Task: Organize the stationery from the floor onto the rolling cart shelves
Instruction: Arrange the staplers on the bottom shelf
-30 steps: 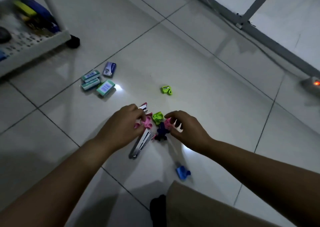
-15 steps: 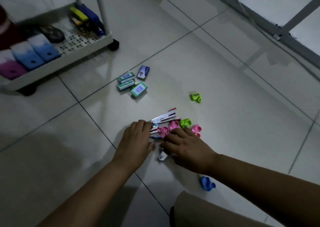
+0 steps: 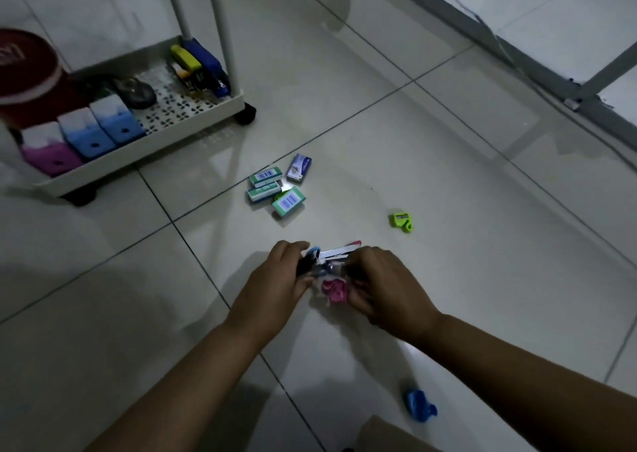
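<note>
My left hand and my right hand are cupped together just above the floor, holding a bundle of stationery between them. A silver stapler sticks out at the top and pink sharpeners show between the palms. My left fingers curl round the stapler's dark end; my right fingers curl over the sharpeners. Several staple boxes lie on the tiles beyond. A green sharpener and a blue sharpener lie apart. The white rolling cart stands at the far left.
The cart's bottom shelf carries pink and blue boxes, a dark round item, staplers at its back corner and a red cup. A grey metal frame runs along the upper right. My knee is at the bottom edge.
Both hands closed together over the stapler and sharpeners and lifted them off the tiles. The view shifted so more of the cart shows.
</note>
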